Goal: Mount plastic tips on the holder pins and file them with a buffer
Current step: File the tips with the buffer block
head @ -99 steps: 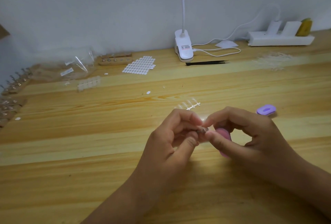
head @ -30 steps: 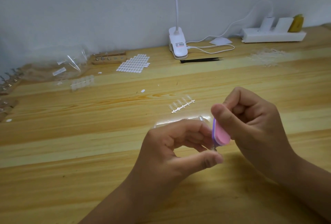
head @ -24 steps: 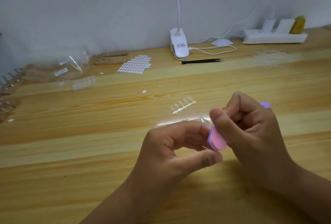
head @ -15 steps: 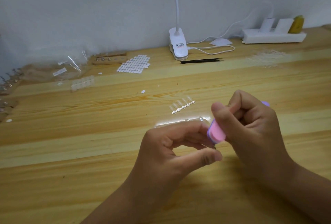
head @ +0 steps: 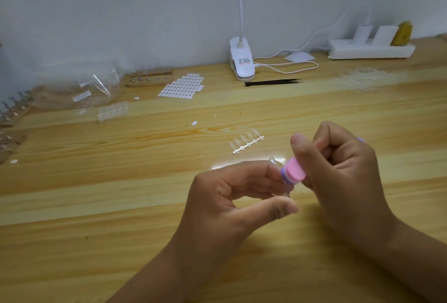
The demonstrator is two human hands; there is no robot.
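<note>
The left hand pinches a small clear plastic tip between curled fingers and thumb, above the middle of the pale wooden surface. The right hand grips a pink-and-purple oval foam buffer, its end against the tip. A strip of clear plastic tips lies just beyond, toward the far edge.

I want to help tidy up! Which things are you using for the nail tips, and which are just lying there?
In use: pink buffer in the right hand, clear tip in the left hand, strip of tips, wooden pin holder.
Just lying about: clip lamp, black tweezers, power strip.
</note>
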